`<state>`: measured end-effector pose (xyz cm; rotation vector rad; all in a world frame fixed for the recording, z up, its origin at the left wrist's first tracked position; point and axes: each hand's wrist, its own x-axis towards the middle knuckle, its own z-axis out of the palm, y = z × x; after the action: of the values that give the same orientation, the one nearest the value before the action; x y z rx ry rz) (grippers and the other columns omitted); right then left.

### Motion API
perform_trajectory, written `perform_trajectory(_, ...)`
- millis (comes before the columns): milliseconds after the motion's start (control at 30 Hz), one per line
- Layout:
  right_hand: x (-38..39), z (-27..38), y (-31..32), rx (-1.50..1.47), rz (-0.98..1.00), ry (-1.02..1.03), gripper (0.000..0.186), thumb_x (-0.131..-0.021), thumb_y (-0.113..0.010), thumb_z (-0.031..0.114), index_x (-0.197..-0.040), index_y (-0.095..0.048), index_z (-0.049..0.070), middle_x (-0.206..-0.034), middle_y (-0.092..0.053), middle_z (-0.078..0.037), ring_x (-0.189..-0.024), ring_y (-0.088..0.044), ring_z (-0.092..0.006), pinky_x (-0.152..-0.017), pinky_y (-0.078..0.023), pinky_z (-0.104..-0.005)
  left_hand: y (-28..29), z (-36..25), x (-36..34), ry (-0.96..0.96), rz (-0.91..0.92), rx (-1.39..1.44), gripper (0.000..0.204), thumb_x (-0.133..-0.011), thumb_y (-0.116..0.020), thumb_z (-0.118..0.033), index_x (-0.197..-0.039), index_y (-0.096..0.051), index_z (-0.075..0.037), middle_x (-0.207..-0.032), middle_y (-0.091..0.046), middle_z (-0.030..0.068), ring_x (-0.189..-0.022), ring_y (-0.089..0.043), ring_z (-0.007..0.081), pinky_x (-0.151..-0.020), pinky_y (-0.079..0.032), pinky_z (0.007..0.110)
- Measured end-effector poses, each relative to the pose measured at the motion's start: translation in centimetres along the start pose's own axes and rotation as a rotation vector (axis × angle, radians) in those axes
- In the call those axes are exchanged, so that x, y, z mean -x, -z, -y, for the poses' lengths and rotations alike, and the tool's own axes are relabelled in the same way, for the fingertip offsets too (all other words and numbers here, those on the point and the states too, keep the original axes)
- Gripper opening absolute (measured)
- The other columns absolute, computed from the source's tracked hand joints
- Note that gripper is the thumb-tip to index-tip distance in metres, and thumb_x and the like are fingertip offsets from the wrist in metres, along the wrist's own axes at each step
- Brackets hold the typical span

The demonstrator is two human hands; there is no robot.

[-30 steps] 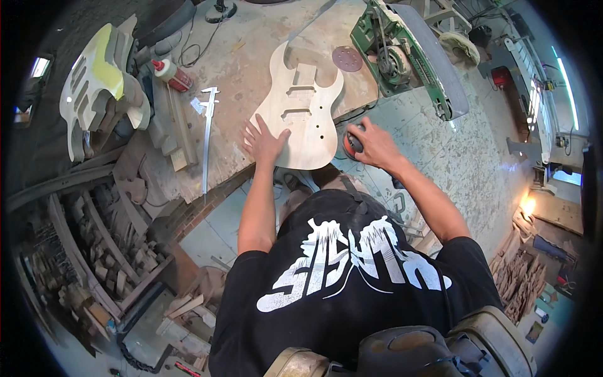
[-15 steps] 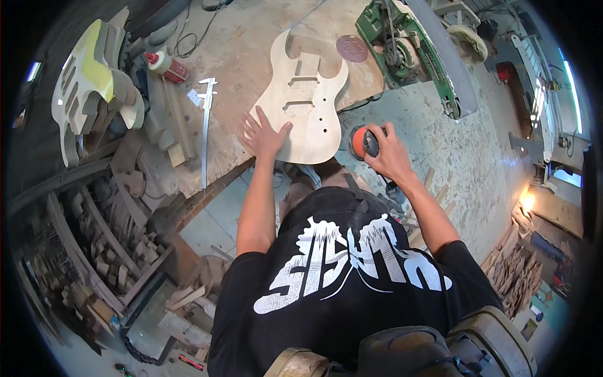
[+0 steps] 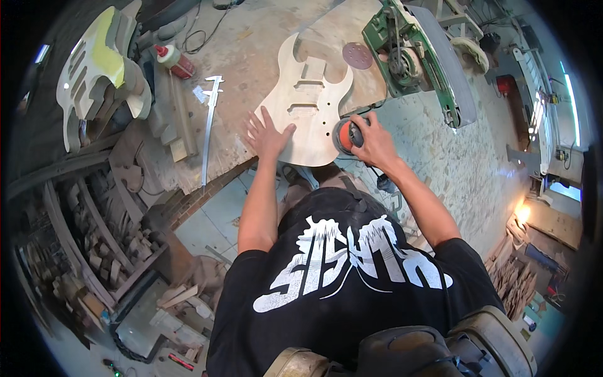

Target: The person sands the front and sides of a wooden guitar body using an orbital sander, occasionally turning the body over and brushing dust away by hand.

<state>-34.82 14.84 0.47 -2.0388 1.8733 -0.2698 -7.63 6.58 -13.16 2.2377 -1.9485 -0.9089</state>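
A pale wooden electric guitar body (image 3: 308, 144), with cut cavities and small holes, lies at the workbench's front edge. My left hand (image 3: 270, 137) rests flat with spread fingers on its lower left part. My right hand (image 3: 375, 143) grips an orange-and-black round sander (image 3: 345, 133), which is against or right beside the body's lower right edge; whether its pad touches the wood I cannot tell. Left of the body lie a caliper (image 3: 209, 116) and a white glue bottle (image 3: 174, 62) with a red cap. A round sanding disc (image 3: 357, 55) lies beyond the body's upper horn.
The workbench (image 3: 242, 75) carries a green belt machine (image 3: 392, 63) at the right, wood strips (image 3: 179, 135) at the left and cables behind. Stacked guitar-shaped pieces (image 3: 103, 60) stand far left. Racks of wood offcuts fill the lower left; floor and more wood lie to the right.
The sander in my right hand went a little away from the body's right edge, then moved left and up to it. My left hand stays on the body; the view has shifted slightly.
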Motion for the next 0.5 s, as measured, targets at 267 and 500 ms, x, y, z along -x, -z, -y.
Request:
perform_trajectory(267, -0.1, 1.3, 1.2, 0.028, 0.056, -0.079, 0.067, -0.072, -0.078, 0.020, -0.134, -0.053, 0.019, -0.121, -0.051, -0.022, -0.099, -0.065, -0.0469, -0.082, -0.056, -0.0537, -0.8, 0.5, -0.1, -0.021, -0.029, 0.014, 0.124, -0.079, -0.064, -0.079, -0.167, -0.002, -0.018, -0.171, 0.005, 0.0246, -0.157, 0.006, 0.0478, -0.120, -0.002, 0.069)
perform_trajectory(500, -0.5, -1.1, 0.7, 0.034, -0.034, -0.035, 0.067, -0.072, -0.078, 0.020, -0.134, -0.053, 0.020, -0.120, -0.051, -0.022, -0.100, -0.065, -0.0473, -0.081, -0.056, -0.0542, -0.2, 0.0, -0.1, -0.006, -0.001, -0.016, 0.123, -0.079, -0.065, -0.077, -0.167, -0.003, -0.017, -0.171, 0.004, 0.0251, -0.157, 0.006, 0.0470, -0.120, -0.001, 0.069)
